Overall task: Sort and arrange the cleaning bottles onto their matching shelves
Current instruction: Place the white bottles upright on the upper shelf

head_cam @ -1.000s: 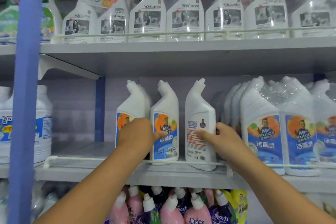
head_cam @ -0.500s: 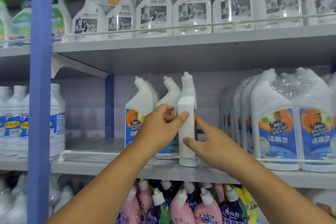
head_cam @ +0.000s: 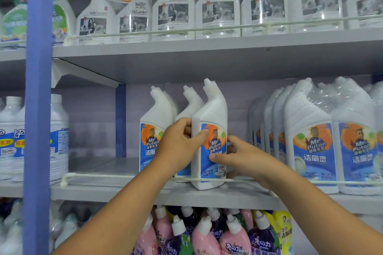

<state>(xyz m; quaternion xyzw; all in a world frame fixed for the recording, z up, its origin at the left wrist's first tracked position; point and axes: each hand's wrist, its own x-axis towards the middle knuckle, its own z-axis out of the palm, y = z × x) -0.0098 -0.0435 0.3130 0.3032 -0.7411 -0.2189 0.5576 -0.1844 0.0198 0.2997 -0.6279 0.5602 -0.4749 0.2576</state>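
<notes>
Gripping bottle from both sides, head view | left hand curled on its left edge, thumb on label; right hand pinching right edge, thumb low on label | bottle upright, long axis vertical, at shelf front edge, just behind rail, label forward | hands equally near | next, likely: slide back beside neighbour bottle.

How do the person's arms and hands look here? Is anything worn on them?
Both forearms are bare up to the picture's lower edge; no sleeve shows. The left hand and the right hand wear no glove, and no ring, watch or bracelet can be seen. The nails are short.
</notes>
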